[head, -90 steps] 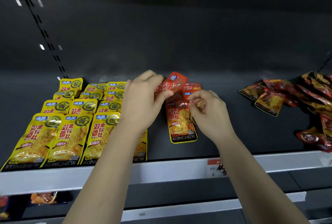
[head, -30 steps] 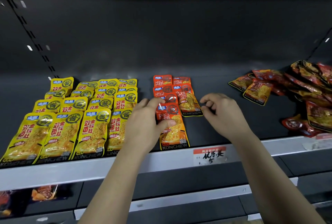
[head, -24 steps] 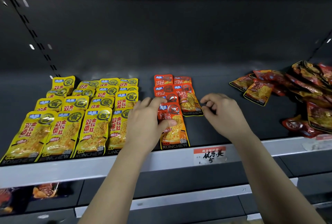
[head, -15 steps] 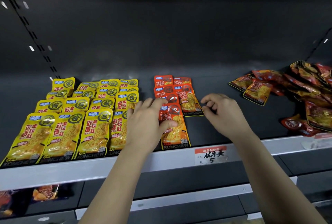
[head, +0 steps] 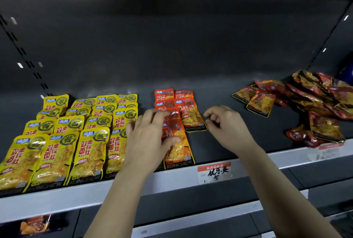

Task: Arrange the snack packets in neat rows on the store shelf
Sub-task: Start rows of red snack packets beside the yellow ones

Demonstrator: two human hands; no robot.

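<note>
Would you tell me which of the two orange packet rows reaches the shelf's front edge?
The left orange row, under the left hand; the right orange row ends well behind it.

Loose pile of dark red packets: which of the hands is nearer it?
Right. The right hand is over bare shelf, left of the pile and apart from it; the left hand rests on the front orange packet, farther left.

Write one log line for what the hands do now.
left hand: rests on front orange packet | right hand: holds nothing | dark packets: loose pile
</note>
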